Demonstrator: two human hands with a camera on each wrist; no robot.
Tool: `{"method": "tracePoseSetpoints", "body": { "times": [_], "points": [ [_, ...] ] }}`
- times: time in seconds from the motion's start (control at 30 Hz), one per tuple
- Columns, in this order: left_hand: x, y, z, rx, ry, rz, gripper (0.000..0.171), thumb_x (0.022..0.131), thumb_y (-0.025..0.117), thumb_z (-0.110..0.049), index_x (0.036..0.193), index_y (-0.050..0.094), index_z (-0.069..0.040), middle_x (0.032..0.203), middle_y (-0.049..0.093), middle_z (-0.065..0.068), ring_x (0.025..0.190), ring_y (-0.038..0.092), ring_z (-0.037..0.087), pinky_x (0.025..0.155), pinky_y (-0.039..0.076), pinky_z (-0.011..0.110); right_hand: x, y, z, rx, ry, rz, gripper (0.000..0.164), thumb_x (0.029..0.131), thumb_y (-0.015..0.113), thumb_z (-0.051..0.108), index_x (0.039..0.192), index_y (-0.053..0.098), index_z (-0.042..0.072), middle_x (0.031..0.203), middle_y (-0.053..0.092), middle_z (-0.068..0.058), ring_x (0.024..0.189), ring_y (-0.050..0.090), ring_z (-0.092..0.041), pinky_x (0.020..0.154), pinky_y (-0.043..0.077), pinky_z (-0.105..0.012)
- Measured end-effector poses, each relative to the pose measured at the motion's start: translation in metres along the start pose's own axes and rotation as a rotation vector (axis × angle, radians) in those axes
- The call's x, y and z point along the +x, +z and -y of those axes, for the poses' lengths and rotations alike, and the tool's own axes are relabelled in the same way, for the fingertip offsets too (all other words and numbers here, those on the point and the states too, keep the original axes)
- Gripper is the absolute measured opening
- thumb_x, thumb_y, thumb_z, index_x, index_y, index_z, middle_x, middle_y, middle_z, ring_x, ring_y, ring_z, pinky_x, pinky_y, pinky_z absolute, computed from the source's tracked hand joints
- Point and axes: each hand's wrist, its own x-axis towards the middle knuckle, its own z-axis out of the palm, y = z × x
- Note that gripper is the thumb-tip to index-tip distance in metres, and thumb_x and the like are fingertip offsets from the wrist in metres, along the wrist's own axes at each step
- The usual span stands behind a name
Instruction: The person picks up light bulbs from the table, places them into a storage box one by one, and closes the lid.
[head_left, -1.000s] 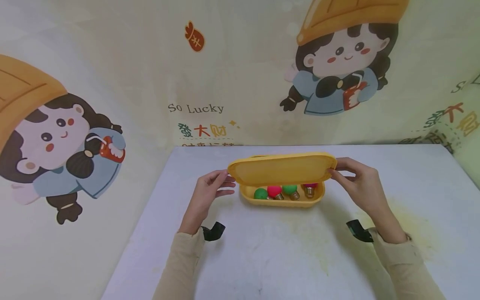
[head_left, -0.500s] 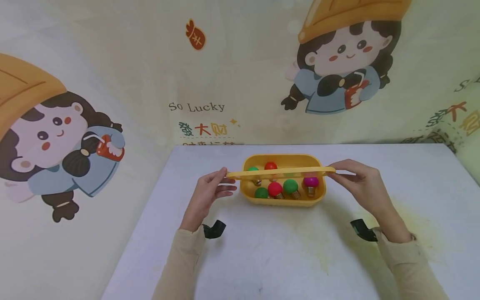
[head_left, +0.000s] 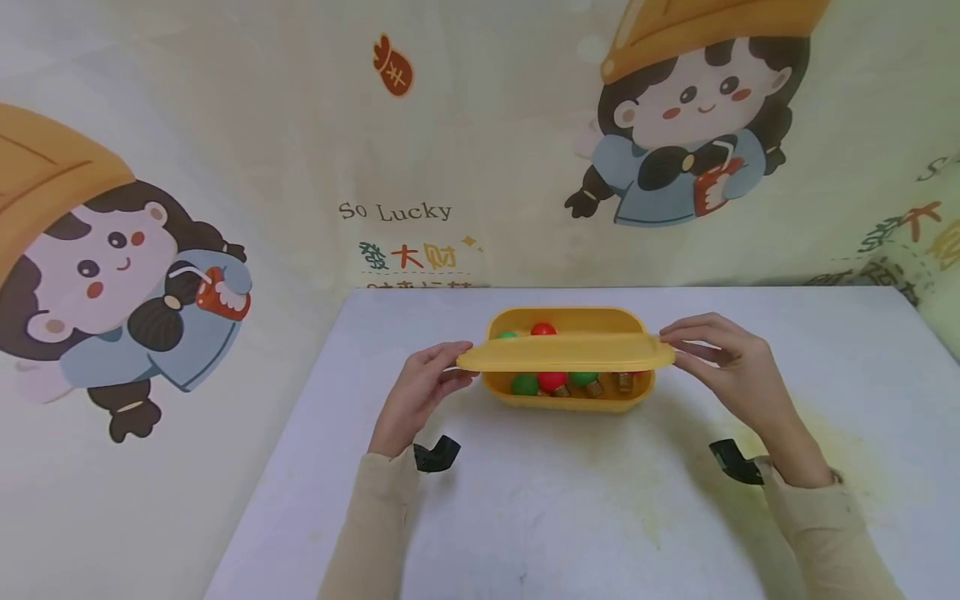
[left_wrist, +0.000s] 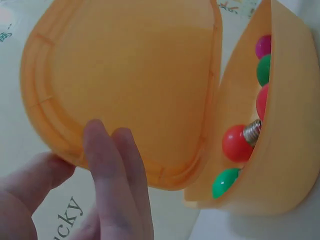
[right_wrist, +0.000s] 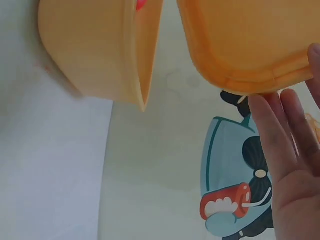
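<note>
A yellow lid [head_left: 566, 353] is held level from end to end above a yellow oblong box [head_left: 566, 403], hiding the middle of its opening. My left hand [head_left: 420, 387] pinches the lid's left end, thumb on the rim and fingertips against the flat face in the left wrist view. At the other end, my right hand [head_left: 731, 358] grips the rim between thumb and fingers. Several coloured bulbs with metal screw bases lie in the box, among them a green bulb [head_left: 525, 384] and a red bulb [left_wrist: 236, 143]. The lid and box are apart in both wrist views.
The box stands on a white table [head_left: 570, 500], towards its far edge. Behind and to the left rises a pale wall covering [head_left: 495, 150] printed with cartoon figures and lettering. Black brackets [head_left: 437, 454] stick out at both wrists.
Both hands have turned the lid over its long axis: its recessed face showed first, then its edge, now its smooth outer face. The box has stayed in place.
</note>
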Motion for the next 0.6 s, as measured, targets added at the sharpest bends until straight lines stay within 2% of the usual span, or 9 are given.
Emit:
{"method": "tracePoseSetpoints", "body": {
  "times": [0.07,0.2,0.3,0.43,0.53,0.6],
  "points": [
    [0.0,0.0,0.001,-0.028,-0.005,0.011,0.046,0.095,0.069,-0.028,0.131,0.061,0.0,0.126,0.063,0.014,0.096,0.068,0.018,0.084,0.058,0.024,0.0,0.0,-0.002,-0.045,-0.013,-0.016,0.041,0.068,0.078,-0.021,0.103,0.076,0.0,0.105,0.066,-0.006,0.105,0.058,0.002,0.086,0.048,-0.005],
    [0.002,-0.001,0.002,-0.076,-0.022,0.037,0.043,0.094,0.071,-0.022,0.13,0.062,-0.002,0.129,0.064,0.014,0.101,0.069,0.019,0.087,0.058,0.026,-0.001,-0.001,-0.006,-0.113,-0.032,-0.037,0.044,0.066,0.079,-0.021,0.103,0.078,0.003,0.097,0.066,-0.002,0.097,0.056,0.004,0.079,0.045,-0.001],
    [0.004,0.0,0.003,-0.075,-0.023,0.06,0.042,0.093,0.072,-0.022,0.129,0.063,-0.003,0.13,0.064,0.014,0.104,0.068,0.022,0.089,0.057,0.028,-0.002,-0.002,-0.007,-0.071,-0.02,-0.013,0.044,0.069,0.077,-0.021,0.106,0.076,0.003,0.095,0.069,-0.001,0.094,0.06,0.004,0.079,0.049,-0.004],
    [0.005,0.001,0.003,-0.045,-0.014,0.052,0.042,0.092,0.073,-0.023,0.13,0.064,-0.006,0.128,0.065,0.014,0.103,0.068,0.023,0.086,0.059,0.028,-0.004,-0.001,-0.011,-0.03,0.012,0.028,0.042,0.076,0.074,-0.019,0.112,0.074,0.003,0.105,0.071,0.007,0.098,0.064,0.006,0.08,0.053,-0.009],
    [0.005,0.001,0.003,-0.026,-0.011,0.032,0.044,0.091,0.074,-0.024,0.131,0.063,-0.009,0.127,0.066,0.013,0.103,0.068,0.024,0.083,0.059,0.029,-0.006,-0.002,-0.015,0.0,0.07,0.074,0.038,0.084,0.07,-0.014,0.117,0.071,0.003,0.109,0.07,0.012,0.096,0.065,0.007,0.079,0.053,-0.009],
    [0.005,0.0,0.004,-0.025,-0.006,0.021,0.045,0.09,0.075,-0.025,0.131,0.063,-0.011,0.126,0.066,0.013,0.102,0.068,0.024,0.083,0.06,0.029,-0.007,-0.002,-0.017,0.027,0.127,0.124,0.035,0.089,0.067,-0.01,0.122,0.068,0.002,0.11,0.071,0.009,0.093,0.067,0.006,0.078,0.053,-0.009]
  ]
}}
